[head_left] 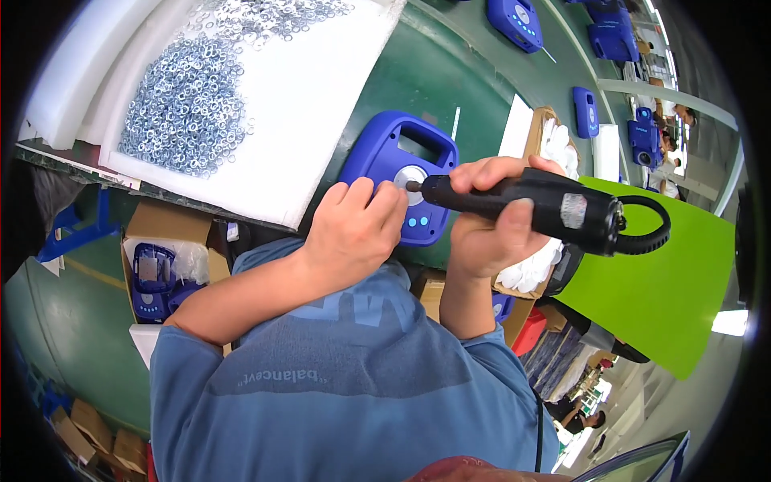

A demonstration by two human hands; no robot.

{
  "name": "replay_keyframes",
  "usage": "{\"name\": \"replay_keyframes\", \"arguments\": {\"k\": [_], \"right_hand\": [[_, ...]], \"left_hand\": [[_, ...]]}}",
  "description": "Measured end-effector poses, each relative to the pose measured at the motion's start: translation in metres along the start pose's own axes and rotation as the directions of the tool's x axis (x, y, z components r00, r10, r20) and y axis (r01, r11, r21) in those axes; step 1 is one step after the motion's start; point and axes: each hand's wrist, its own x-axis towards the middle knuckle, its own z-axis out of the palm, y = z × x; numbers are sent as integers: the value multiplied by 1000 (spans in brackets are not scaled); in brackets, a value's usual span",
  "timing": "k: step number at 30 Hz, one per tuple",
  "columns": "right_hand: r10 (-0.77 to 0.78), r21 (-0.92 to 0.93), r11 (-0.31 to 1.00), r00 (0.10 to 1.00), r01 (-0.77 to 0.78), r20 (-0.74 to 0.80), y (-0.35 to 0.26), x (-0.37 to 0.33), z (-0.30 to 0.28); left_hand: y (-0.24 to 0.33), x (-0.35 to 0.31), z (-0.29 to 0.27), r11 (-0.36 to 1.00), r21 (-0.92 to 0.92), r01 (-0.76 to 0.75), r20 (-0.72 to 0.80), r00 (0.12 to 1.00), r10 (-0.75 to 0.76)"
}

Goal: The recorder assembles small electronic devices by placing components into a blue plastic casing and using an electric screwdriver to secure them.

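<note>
The right hand (486,251) grips the black power screwdriver (554,210), tip just beside the left hand (352,226). Left fingers are curled; whether they hold anything cannot be determined. The blue housing (381,151) lies on the green bench (418,68), beyond the left hand, right of the loose washers (189,108)

Power driver (554,210): black plastic, slight sheen. Blue housing (371,145): smooth plastic, satin. Washers (189,108), far left: shiny metal. White sheet (305,104) under them: smooth, matt. Box (167,219), near left: matt cardboard. Shirt (345,410): cloth.
</note>
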Motion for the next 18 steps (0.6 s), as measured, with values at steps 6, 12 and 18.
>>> {"name": "replay_keyframes", "arguments": {"k": [6,12,18], "right_hand": [[71,182,980,994,-84,78,8,1,-8],[25,85,996,988,-38,154,7,-5,-6],[53,67,996,985,-64,164,4,-5,-5]], "left_hand": [[0,0,1,1000,-1,-7,-12,1000,7],[1,-6,0,1000,-10,12,77,997,-11],[1,-4,-2,1000,-8,5,85,996,-5]]}}
